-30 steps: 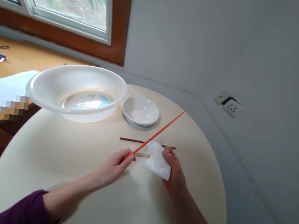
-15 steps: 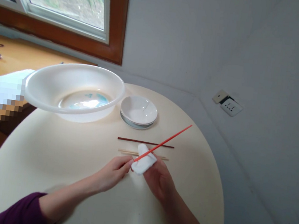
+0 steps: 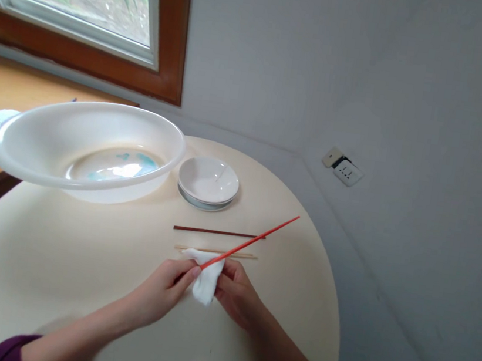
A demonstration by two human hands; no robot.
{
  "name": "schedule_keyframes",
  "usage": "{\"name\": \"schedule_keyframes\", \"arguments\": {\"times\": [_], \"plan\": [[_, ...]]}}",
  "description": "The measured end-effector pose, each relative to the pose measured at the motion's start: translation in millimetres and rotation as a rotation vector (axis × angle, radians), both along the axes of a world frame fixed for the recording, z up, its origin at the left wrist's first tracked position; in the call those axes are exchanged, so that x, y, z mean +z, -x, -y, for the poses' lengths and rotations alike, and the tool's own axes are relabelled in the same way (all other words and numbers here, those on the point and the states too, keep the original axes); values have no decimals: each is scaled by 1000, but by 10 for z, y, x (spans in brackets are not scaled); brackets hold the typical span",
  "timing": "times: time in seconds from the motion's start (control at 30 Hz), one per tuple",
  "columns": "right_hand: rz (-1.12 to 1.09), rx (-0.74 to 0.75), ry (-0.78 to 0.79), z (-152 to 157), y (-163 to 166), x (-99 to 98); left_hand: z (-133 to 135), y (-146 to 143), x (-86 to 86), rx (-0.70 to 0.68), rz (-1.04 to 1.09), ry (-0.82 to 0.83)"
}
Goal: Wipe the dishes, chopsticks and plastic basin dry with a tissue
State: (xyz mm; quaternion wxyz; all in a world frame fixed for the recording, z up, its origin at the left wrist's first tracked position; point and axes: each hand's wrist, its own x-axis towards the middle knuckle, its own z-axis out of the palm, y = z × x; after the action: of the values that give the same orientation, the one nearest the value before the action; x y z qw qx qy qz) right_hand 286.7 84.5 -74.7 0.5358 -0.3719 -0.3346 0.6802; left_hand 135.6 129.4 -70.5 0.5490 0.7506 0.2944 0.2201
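Observation:
My left hand (image 3: 165,286) pinches the near end of a red chopstick (image 3: 255,241), which slants up and to the right above the round cream table (image 3: 80,254). My right hand (image 3: 235,289) holds a white tissue (image 3: 205,279) wrapped round the chopstick's near end, right beside my left fingers. Just beyond my hands a dark brown chopstick (image 3: 218,232) and a pale wooden chopstick (image 3: 240,255) lie flat on the table, roughly parallel.
A large white plastic basin (image 3: 89,149) with a little bluish water stands at the back left. Stacked white dishes (image 3: 208,182) sit beside it. A wooden desk and window lie to the left; a grey wall with a socket (image 3: 344,169) is to the right.
My right hand slid the tissue down the red chopstick from its middle to the near end by my left fingers. The chopstick's far tip dropped lower.

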Motion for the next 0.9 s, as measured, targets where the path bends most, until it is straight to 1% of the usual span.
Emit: {"name": "schedule_keyframes", "arguments": {"times": [0.13,0.27,0.4,0.57,0.73,0.9], "plan": [[82,32,-13,-42,-2,-45,6,-16,10,-42,10,-13],[154,38,-27,-86,-10,-67,-1,-21,-13,-51,-15,-104],[189,-1,-95,-93,-9,-61,7,-17,-6,-38,-44,-206],[213,-28,-146,-106,-44,-25,8,-10,50,-3,-93,-266],[161,-169,-152,-164,-194,-47,-34,15,45,65,-165,-333],[59,-359,-137,-234,-496,-18,-63,51,51,161,-207,-355]]}}
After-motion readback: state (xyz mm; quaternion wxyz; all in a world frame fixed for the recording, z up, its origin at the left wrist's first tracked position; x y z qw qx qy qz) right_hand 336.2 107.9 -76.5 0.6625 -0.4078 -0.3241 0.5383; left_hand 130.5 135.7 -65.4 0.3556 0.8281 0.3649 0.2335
